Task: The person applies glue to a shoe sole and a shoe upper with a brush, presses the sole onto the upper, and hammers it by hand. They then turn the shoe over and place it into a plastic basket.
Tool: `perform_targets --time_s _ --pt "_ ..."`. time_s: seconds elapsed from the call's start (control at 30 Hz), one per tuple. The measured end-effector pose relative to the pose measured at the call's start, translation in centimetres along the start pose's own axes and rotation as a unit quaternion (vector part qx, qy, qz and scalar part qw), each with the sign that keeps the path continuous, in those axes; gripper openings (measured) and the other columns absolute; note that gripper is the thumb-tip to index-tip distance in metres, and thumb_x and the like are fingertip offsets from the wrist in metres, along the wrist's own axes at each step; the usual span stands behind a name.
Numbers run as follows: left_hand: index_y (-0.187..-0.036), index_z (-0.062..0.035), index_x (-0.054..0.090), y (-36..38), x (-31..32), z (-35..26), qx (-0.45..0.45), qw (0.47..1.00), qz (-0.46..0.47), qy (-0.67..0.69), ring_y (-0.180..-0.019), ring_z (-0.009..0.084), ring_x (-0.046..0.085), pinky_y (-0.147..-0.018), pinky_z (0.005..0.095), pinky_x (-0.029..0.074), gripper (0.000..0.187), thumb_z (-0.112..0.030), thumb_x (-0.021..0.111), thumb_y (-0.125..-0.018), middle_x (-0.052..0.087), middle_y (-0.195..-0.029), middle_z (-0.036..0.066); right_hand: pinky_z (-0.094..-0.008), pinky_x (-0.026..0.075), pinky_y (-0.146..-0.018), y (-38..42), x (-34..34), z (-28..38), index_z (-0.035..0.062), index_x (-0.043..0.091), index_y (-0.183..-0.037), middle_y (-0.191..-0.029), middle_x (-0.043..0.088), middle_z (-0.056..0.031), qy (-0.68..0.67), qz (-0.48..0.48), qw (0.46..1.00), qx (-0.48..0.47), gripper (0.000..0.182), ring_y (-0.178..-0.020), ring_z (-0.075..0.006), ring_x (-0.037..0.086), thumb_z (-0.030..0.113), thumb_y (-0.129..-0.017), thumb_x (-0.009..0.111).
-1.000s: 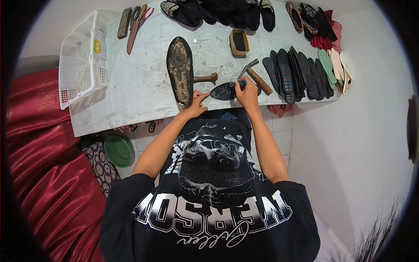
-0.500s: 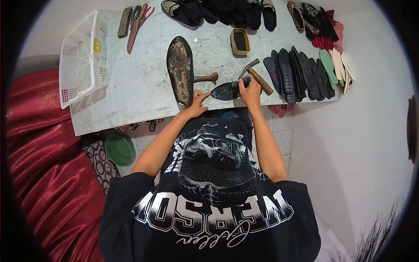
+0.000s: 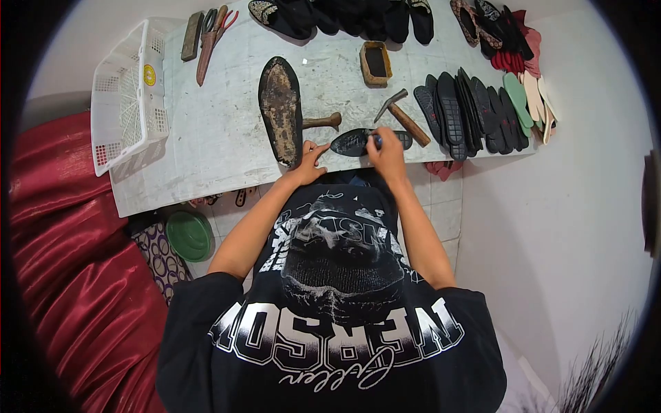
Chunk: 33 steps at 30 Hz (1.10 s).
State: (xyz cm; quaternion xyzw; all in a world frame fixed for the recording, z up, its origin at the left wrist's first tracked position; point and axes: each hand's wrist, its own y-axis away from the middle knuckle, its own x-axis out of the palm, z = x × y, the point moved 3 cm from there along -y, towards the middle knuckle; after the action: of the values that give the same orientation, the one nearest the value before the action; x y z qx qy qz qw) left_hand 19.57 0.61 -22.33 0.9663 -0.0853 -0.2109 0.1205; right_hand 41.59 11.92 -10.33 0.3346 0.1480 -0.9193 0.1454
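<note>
A black shoe sole (image 3: 352,142) lies crosswise near the table's front edge, its left part looking shiny. My right hand (image 3: 388,153) is closed on a small tool with a dark blue end (image 3: 378,141), held over the middle of the sole; the fingers partly hide the tool. With fingers stretched out, my left hand (image 3: 311,162) rests by the sole's left tip, the index finger touching it. Beside that hand an upturned black shoe (image 3: 281,110) shows its worn brown underside. A brown bar with a knobbed end (image 3: 323,121) juts out to its right.
A hammer (image 3: 406,122) lies right of the sole, below a small open box with dark contents (image 3: 375,63). Several black soles (image 3: 451,113) are lined up at right. Pliers and scissors (image 3: 213,38) and a white plastic basket (image 3: 134,96) are at left. Shoes (image 3: 344,17) line the back.
My right hand has moved slightly left and down along the sole, and the tool's blue end is now lower. My left hand keeps its place at the sole's tip.
</note>
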Motion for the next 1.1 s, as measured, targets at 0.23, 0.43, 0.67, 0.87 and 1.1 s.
perform_targets --time_s 0.23,0.43,0.67,0.87,1.1 --pt "-0.153 -0.0177 0.051 0.0 -0.1 0.0 0.002 1.000 -0.002 -0.002 -0.088 0.0170 0.047 -0.079 0.0283 0.049 0.083 -0.002 0.082 -0.077 0.038 -0.114 0.007 -0.0488 0.052 -0.077 3.1 3.7 4.8 -0.0013 0.062 -0.102 -0.096 0.063 -0.0218 -0.034 0.119 0.991 -0.054 0.018 -0.089 -0.0422 0.065 0.006 -0.087 0.069" --pt "-0.153 -0.0181 0.051 0.2 -0.3 -0.7 -0.021 1.000 0.006 -0.021 -0.088 0.0175 0.048 -0.079 0.0287 0.049 0.082 -0.004 0.081 -0.078 0.038 -0.114 0.007 -0.0413 0.053 -0.069 2.6 0.6 -0.1 -0.0019 0.064 -0.096 -0.087 0.068 -0.0211 -0.079 -0.012 0.990 0.117 0.013 -0.078 -0.0372 0.069 0.008 -0.090 0.069" --pt "-0.152 -0.0198 0.052 0.1 -0.2 -0.7 0.002 0.999 0.005 -0.036 -0.089 0.0180 0.048 -0.079 0.0298 0.049 0.082 -0.005 0.082 -0.078 0.037 -0.113 0.007 -0.0484 0.052 -0.074 3.4 1.4 1.8 0.0001 0.061 -0.105 -0.093 0.061 -0.0210 0.053 0.044 0.996 -0.055 0.022 -0.085 -0.0420 0.063 0.003 -0.084 0.069" --pt "-0.152 -0.0205 0.052 0.2 -0.3 -0.9 0.002 0.999 0.007 -0.039 -0.089 0.0187 0.049 -0.079 0.0297 0.050 0.083 -0.004 0.083 -0.077 0.038 -0.114 0.007 -0.0460 0.054 -0.074 4.2 4.1 3.6 -0.0009 0.064 -0.102 -0.093 0.065 -0.0226 -0.140 0.056 0.988 0.029 0.017 -0.085 -0.0427 0.066 0.007 -0.088 0.070" --pt "-0.153 -0.0208 0.051 0.2 -0.1 -1.0 0.002 0.997 0.002 -0.073 -0.091 0.0190 0.049 -0.079 0.0301 0.050 0.085 -0.003 0.083 -0.076 0.037 -0.114 0.008 -0.0463 0.055 -0.073 3.8 -1.4 -0.3 -0.0019 0.064 -0.098 -0.094 0.069 -0.0217 -0.004 -0.044 0.994 0.097 0.013 -0.078 -0.0424 0.068 0.006 -0.089 0.068"
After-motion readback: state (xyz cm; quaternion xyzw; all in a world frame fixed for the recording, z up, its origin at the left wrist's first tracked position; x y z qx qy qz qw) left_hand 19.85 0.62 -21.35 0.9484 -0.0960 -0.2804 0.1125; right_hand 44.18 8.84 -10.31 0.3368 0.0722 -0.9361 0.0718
